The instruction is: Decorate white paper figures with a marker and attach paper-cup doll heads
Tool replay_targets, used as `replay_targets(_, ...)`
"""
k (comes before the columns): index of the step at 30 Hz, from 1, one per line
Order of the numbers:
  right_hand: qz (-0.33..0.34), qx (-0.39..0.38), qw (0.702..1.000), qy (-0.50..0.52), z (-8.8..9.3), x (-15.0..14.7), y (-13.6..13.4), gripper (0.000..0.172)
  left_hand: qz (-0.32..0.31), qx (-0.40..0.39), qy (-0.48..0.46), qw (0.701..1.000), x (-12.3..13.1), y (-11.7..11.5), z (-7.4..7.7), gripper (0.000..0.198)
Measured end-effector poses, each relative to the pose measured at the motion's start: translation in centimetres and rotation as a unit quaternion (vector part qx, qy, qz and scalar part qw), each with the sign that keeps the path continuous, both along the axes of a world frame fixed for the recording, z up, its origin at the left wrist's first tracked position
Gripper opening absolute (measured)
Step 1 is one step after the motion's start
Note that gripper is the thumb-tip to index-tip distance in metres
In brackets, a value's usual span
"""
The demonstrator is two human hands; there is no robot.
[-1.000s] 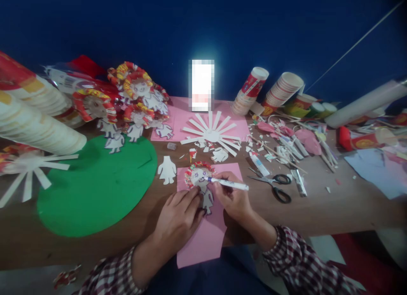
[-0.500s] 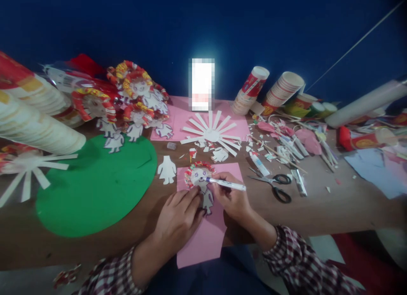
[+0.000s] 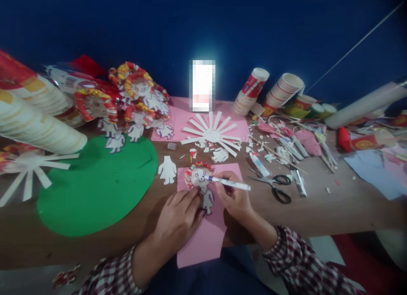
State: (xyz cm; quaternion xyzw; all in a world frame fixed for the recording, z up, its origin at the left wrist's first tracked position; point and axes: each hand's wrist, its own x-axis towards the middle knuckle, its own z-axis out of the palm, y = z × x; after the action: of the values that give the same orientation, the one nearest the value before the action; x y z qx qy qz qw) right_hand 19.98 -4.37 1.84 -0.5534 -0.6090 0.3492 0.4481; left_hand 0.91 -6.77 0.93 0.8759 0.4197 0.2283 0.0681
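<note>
A paper doll [image 3: 208, 197] lies on a pink sheet [image 3: 208, 240], its head ringed with red, yellow and green crinkled paper and its face drawn in purple. My left hand [image 3: 181, 212] presses over the doll's left side, fingers together and bent, holding it down. My right hand [image 3: 233, 195] grips a white acrylic marker [image 3: 232, 184] between thumb and fingers. The marker's dark tip is at the right side of the doll's face; whether it touches the paper I cannot tell. A plain white doll-body cutout [image 3: 167, 170] rests left of the pink sheet.
A green oval sheet [image 3: 95, 193] and several finished paper dolls [image 3: 140, 91] lie left. Behind is a white paper cup cut into strips [image 3: 212, 136]. Black-handled scissors [image 3: 280, 187], a glue tube [image 3: 260, 164], paper scraps and cup stacks [image 3: 281, 93] are on the right.
The marker and my right hand have shifted slightly right across the doll's face, and a curved mouth line shows more clearly. My left hand stays in place on the doll.
</note>
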Motion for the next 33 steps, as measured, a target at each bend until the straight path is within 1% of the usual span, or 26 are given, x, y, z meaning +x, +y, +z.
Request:
replay_targets(5,0.0,0.013,1.0,0.015,0.0,0.0,-0.1,0.011,-0.001,-0.007,0.004,1.0,-0.1,-0.1,-0.2,0.024)
replay_targets(8,-0.01,0.01,0.999,0.029,0.3,-0.1,-0.1,0.007,-0.001,-0.004,0.005,1.0,-0.1,0.0,-0.2,0.023)
replay_targets(11,-0.01,0.002,1.0,0.018,0.8,-0.1,-0.3,0.002,-0.001,0.001,0.003,1.0,0.0,0.0,-0.1,0.022)
replay_targets(14,0.013,-0.005,1.0,-0.01,1.1,-0.1,-0.7,0.004,0.001,0.005,0.004,1.0,0.0,0.0,0.0,0.022)
replay_targets(17,0.025,-0.004,0.999,-0.02,0.8,0.0,-0.9,0.004,0.004,0.004,0.005,1.0,0.0,0.0,0.0,0.023)
replay_targets(20,0.017,0.001,1.0,-0.014,0.7,-0.1,-0.9,0.003,0.007,0.005,0.003,1.0,0.0,-0.1,-0.1,0.022)
replay_targets(23,0.009,-0.013,1.0,-0.001,0.8,-0.2,-0.8,0.002,0.006,0.004,0.003,1.0,0.0,0.0,-0.1,0.022)
replay_targets(26,0.0,-0.023,1.0,0.021,0.8,-0.3,-0.9,0.004,0.006,0.003,0.005,1.0,0.1,0.0,0.0,0.022)
replay_targets(30,-0.011,-0.023,0.998,0.057,0.2,-0.1,-1.0,0.004,0.013,0.006,0.005,1.0,0.1,0.0,-0.1,0.024)
replay_targets(33,-0.027,-0.007,0.998,0.05,-0.5,0.3,-1.0,0.007,0.013,0.014,-0.008,1.0,0.1,0.0,0.0,0.023)
